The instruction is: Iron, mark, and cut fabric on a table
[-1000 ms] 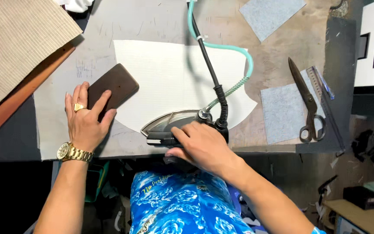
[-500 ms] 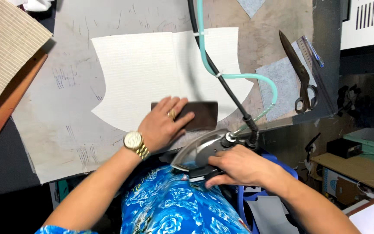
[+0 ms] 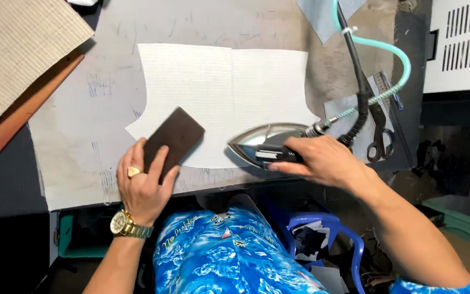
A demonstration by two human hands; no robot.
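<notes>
Right hand [image 3: 322, 160] wrapped round iron [image 3: 265, 144] handle, hiding it, left hand [image 3: 145, 185] fingers spread flat on brown leather piece [image 3: 174, 139], scissors [image 3: 377, 133] half-hidden at bench [image 3: 72, 158] right edge

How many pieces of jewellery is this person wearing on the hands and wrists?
2: a gold ring on a finger of the left hand, and a gold wristwatch on the left wrist. The right hand, gripping the silver steam iron, shows none, though its fingers are partly hidden.

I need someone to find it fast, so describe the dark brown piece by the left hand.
On the white fabric sheet, look at its near left corner. The left hand presses a dark brown piece there: small, flat, rectangular, the only dark patch on white.
</notes>
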